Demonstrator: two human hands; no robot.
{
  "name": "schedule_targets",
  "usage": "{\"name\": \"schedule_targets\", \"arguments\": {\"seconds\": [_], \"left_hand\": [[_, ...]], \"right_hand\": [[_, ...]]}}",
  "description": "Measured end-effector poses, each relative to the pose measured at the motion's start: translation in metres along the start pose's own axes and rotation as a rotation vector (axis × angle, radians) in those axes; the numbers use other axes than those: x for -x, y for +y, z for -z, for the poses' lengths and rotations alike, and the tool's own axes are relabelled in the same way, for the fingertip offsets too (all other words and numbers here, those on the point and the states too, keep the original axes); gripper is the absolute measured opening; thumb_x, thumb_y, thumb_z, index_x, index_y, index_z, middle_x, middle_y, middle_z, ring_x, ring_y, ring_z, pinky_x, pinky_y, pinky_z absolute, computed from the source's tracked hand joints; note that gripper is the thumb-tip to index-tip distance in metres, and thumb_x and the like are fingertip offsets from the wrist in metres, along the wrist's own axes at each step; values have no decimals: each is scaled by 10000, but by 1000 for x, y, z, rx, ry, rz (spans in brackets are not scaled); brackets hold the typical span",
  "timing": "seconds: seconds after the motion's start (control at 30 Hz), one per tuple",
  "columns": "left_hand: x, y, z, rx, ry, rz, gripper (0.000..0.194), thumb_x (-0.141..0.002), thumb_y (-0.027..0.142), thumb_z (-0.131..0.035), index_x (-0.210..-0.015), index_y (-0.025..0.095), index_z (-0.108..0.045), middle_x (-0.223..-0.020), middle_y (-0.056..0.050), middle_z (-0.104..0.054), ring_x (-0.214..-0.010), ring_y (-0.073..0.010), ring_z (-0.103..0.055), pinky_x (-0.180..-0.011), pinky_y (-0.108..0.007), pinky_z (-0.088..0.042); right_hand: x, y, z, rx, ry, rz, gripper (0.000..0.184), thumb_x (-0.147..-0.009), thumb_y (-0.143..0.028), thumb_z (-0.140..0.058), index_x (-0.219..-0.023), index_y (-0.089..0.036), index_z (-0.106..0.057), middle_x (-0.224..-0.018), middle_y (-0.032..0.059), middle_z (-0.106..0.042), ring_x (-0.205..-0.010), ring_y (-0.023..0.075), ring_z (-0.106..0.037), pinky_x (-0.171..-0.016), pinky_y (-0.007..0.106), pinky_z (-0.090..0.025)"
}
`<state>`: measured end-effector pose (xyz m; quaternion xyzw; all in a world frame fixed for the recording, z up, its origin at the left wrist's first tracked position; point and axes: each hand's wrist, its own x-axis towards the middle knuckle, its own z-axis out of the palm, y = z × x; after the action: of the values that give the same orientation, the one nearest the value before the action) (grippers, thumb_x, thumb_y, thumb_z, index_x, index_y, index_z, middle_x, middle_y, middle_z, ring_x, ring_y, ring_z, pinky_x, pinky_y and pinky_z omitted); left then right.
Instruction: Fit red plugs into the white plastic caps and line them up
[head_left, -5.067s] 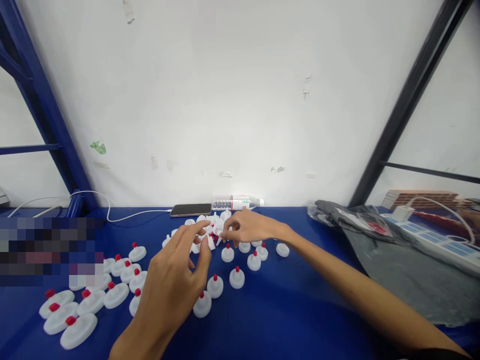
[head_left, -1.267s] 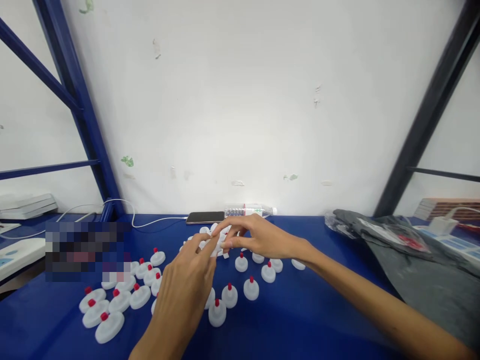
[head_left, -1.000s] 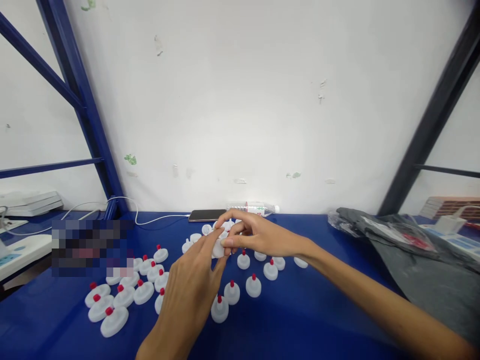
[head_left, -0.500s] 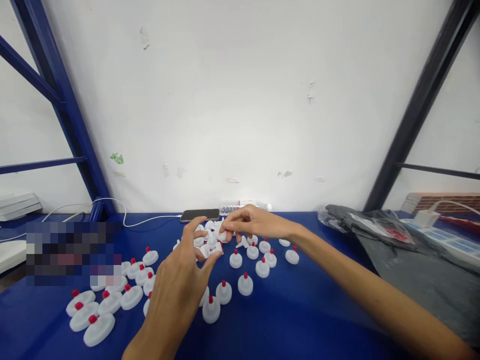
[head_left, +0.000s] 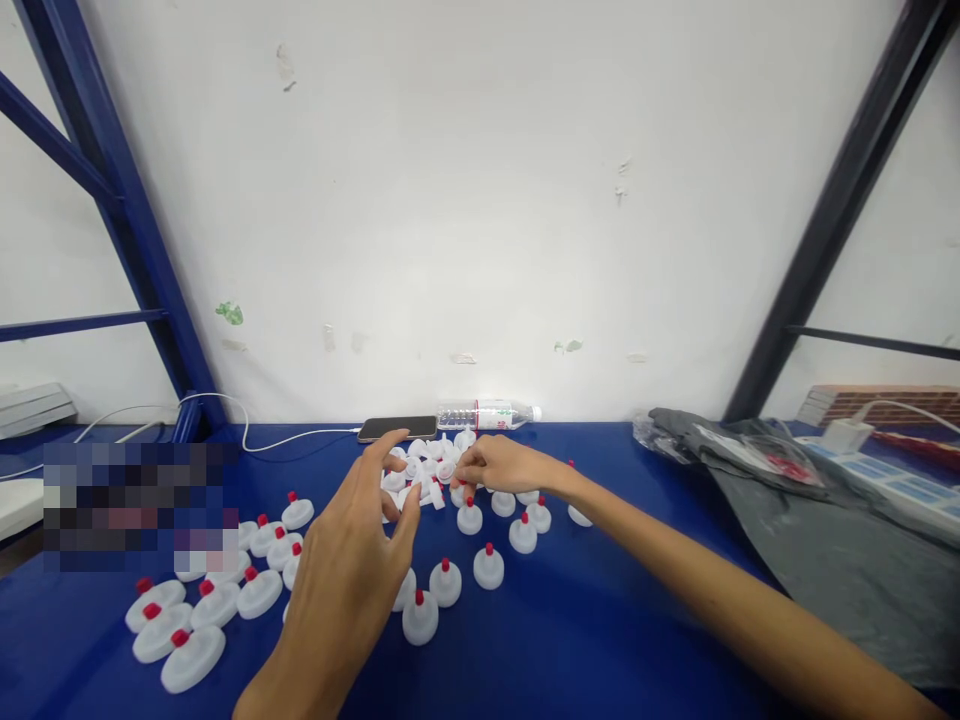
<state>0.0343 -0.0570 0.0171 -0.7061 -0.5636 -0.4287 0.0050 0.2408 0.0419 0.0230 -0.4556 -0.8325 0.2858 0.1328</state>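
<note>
My left hand is open, thumb and fingers spread in a curve beside a heap of loose white plastic nozzle caps. Nothing plainly sits in its grip. Just right of the heap, my right hand has its fingers pinched together on a white nozzle cap, partly hidden under the fingertips. Close below stands a white nozzle cap with a red tip. Several more such caps stand upright around and below my right wrist. Others are grouped to the left of my left forearm.
Behind the heap, a phone on a white cable and a clear plastic bottle lie by the wall. Grey plastic bags cover the right side of the blue table. A blue post rises at left.
My right hand has moved slightly right and down from the heap, uncovering the bottle. My left hand has stayed by the heap with its fingers apart.
</note>
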Motion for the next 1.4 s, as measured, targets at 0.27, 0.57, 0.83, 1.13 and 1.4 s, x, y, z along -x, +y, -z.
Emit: {"name": "schedule_targets", "arguments": {"seconds": [0.27, 0.57, 0.83, 1.13, 1.4], "left_hand": [[0, -2, 0, 10, -4, -24, 438, -962, 312, -517, -1395, 311, -457, -1051, 13, -698, -512, -112, -621, -513, -259, -486], [-1, -3, -2, 25, 6, -46, 426, -962, 289, -517, -1384, 308, -467, -1075, 15, -680, -555, -113, -620, -557, -265, -499], [-1, -3, -3, 29, -14, -30, 381, -972, 320, -505, -1353, 307, -499, -1028, 19, -683, -553, -128, -652, -555, -280, -502], [-2, -3, -4, -58, 19, -125, 333, -975, 326, -527, -1303, 300, -578, -1042, -1, -693, -598, -154, -659, -563, -292, -496], [-1, -12, -15, -129, -34, -304, 419, -996, 301, -536, -1415, 309, -542, -1335, -42, -617, -531, -114, -606, -535, -295, -521]], "right_hand": [[6, -15, 1, 188, 201, -24, 224, -927, -241, -579, -1019, -186, -776, -721, 36, -778, -633, 174, -674, -582, 258, -426], [-7, 5, -1, 434, 342, 125, 311, -1026, -219, -474, -1212, -223, -724, -1119, 110, -740, -1083, 274, -637, -822, 341, -453], [-12, 5, -9, 537, 231, 206, 181, -958, -208, -655, -1120, -212, -736, -1074, 112, -712, -1061, 267, -603, -819, 344, -452], [-6, -1, 8, 377, 412, 136, 118, -960, -225, -639, -989, -187, -748, -941, 74, -771, -887, 215, -691, -748, 301, -465], [22, -50, 14, -133, 262, 292, 158, -899, -301, -678, -960, -199, -782, -828, 32, -772, -743, 149, -688, -643, 241, -489]]}}
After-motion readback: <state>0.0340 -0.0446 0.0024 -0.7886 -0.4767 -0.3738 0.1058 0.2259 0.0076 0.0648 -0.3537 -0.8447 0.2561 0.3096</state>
